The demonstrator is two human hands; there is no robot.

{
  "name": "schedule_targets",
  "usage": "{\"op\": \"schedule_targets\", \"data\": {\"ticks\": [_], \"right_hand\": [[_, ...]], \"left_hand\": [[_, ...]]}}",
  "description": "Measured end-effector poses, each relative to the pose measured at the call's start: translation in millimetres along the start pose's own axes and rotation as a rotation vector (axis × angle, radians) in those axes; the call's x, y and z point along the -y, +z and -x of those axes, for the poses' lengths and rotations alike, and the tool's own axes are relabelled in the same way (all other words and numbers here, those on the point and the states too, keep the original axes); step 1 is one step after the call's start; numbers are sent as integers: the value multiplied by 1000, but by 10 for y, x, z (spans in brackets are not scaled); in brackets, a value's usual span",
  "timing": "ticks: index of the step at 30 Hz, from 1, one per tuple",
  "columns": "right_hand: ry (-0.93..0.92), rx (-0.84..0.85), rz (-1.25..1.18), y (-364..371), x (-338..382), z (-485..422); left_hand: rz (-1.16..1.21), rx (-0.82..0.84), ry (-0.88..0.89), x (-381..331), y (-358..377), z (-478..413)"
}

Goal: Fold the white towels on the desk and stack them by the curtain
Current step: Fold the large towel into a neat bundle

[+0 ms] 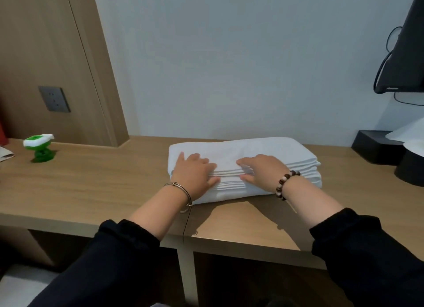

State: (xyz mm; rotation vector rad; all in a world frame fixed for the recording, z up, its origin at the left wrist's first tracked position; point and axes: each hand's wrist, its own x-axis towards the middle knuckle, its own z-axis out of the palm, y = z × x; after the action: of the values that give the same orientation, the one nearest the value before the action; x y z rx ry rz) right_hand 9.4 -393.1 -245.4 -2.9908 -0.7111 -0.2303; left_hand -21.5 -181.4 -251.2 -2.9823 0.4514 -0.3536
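A stack of folded white towels (263, 149) lies on the wooden desk (103, 180), near the wall and right of centre. My left hand (195, 172) lies on the stack's left part, fingers spread over the top and thumb pushed in between the layers at the front edge. My right hand (260, 169) sits just to its right in the same way, its thumb tucked into the front layers. Both hands pinch the upper towels. The curtain is out of view.
A green and white toy (41, 149) stands at the desk's far left, under a grey wall socket (54, 99). A black box (376, 146) with white paper and a dark screen (403, 54) with cables are at the right. Open shelves sit under the desk.
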Motion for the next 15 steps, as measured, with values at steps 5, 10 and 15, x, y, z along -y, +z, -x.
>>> {"op": "schedule_targets", "data": {"ticks": [5,10,15], "right_hand": [[-64,-9,215,-50,87,-73],[11,-101,161,-321,161,-173],[-26,-301,80,-44,197,96]], "left_hand": [[-1,45,-100,28,76,-21],[31,-40,-114,-9,193,40],[91,-47,-150,-7,211,52]]}}
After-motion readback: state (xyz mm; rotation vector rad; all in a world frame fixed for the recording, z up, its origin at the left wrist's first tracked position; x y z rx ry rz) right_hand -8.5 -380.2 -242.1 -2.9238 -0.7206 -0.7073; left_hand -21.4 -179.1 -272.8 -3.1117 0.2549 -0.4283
